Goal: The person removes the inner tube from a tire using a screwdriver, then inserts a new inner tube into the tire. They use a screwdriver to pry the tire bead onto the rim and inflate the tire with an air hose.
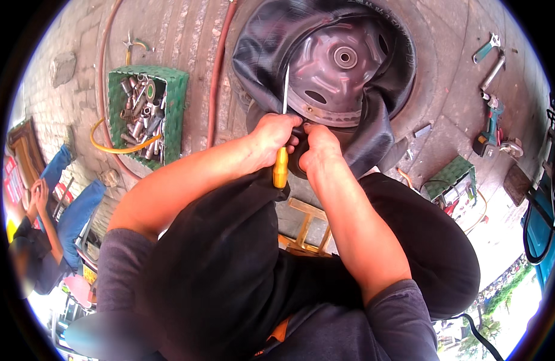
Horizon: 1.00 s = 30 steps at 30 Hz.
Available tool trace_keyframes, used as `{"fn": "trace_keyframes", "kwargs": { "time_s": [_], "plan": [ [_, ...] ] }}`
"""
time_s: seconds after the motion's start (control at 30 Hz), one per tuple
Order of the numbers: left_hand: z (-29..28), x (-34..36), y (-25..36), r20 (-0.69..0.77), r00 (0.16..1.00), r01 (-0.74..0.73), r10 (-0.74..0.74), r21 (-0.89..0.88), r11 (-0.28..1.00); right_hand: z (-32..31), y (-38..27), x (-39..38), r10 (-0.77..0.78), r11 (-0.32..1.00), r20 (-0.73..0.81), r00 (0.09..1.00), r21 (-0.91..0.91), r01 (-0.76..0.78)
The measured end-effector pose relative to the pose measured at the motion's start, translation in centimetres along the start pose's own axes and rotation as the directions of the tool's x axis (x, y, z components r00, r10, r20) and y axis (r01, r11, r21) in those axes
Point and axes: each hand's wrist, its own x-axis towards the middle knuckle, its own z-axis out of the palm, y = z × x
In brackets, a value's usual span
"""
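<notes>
My left hand is closed around a long screwdriver with a yellow handle; its metal shaft points up beside the steel wheel rim, and the fingertips reach the black rubber. My right hand grips black rubber at the rim's lower edge, right beside my left hand, its fingertips partly hidden. The limp, folded rubber, like an inner tube, wraps round the dished rim, which rests within a large tire on the ground.
Left are a green basket of sockets, hoses and a seated person. Right lie wrenches, a cordless power tool and another green basket. A wooden frame is below my hands, between my black-clothed knees.
</notes>
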Motion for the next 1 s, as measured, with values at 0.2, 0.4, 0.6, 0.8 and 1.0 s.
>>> {"fn": "trace_keyframes", "kwargs": {
  "time_s": [0.2, 0.4, 0.6, 0.8, 1.0],
  "plan": [
    [-0.4, -0.2, 0.1, 0.026, 0.999, 0.042, -0.039, -0.127, 0.991, 2.0, -1.3, -0.9, 0.125, 0.987, -0.184, 0.975, 0.118, -0.104],
    [-1.4, 1.3, 0.0, 0.110, 0.990, 0.119, -0.091, -0.286, 0.951, 2.2, -0.6, 0.4, 0.063, 0.981, -0.223, 0.973, 0.190, -0.020],
    [-0.8, 1.9, -0.2, 0.100, 0.994, 0.085, -0.052, -0.352, 0.932, 0.2, 1.5, 3.9, -0.262, 0.964, -0.161, 0.952, -0.003, 0.265],
    [0.1, 0.4, 0.3, 0.084, 0.996, 0.064, -0.037, -0.337, 0.939, 0.2, 2.3, 2.3, -0.440, 0.897, -0.137, 0.887, -0.120, 0.426],
    [0.0, 0.8, -0.2, 0.081, 0.997, 0.026, -0.004, -0.273, 0.962, -0.1, 2.1, 1.9, -0.419, 0.907, -0.157, 0.894, -0.120, 0.404]
  ]
}}
